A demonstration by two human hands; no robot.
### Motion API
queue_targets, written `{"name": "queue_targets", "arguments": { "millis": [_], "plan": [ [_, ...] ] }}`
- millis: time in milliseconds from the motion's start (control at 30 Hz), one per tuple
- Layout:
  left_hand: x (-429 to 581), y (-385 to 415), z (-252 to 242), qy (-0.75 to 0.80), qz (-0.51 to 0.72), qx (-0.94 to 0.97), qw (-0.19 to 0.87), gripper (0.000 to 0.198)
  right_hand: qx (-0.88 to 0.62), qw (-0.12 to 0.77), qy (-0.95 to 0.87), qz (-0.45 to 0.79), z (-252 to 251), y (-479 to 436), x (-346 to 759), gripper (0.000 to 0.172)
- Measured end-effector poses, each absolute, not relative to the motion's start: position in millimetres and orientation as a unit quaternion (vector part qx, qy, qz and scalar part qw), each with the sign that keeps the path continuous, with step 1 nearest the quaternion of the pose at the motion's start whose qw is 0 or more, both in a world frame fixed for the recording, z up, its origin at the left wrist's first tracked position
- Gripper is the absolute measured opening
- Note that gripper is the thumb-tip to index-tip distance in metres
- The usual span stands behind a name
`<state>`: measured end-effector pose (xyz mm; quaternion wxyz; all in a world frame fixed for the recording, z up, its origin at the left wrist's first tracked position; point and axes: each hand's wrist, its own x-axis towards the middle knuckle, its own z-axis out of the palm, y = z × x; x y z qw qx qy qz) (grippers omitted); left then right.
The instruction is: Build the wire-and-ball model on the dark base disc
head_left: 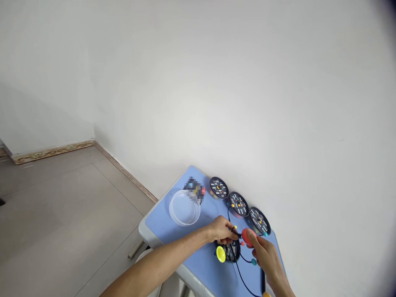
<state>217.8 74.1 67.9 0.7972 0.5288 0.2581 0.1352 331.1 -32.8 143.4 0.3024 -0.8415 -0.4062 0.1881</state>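
Note:
My left hand [220, 230] is closed in a pinch on thin black rods above a round black disc [229, 251] with a yellow ball [220, 253] at its edge. My right hand [265, 255] is wrapped around a red ball [246, 236] joined to those rods. Small coloured beads, one teal [254, 262], sit on the wire arms near my right hand. Both hands meet over the near right part of the small blue table [167, 225].
Three black printed discs [219, 187] [239, 203] [260, 220] lean in a row against the white wall. A clear round plastic tub [185, 208] stands on the table's left part, with a blurred small object [194, 189] behind it. Tiled floor lies to the left.

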Motion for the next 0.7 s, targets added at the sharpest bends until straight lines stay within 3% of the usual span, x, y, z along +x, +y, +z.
{"name": "queue_targets", "arguments": {
  "millis": [400, 700],
  "plan": [
    [216, 74, 67, 0.257, 0.137, 0.545, 0.786, 0.012, -0.844, 0.203, -0.488, 0.091, 146, -29, 332, 0.056],
    [217, 75, 64, 0.239, 0.14, 0.566, 0.777, 0.008, -0.836, 0.12, -0.535, -0.009, 152, -27, 315, 0.042]
  ]
}}
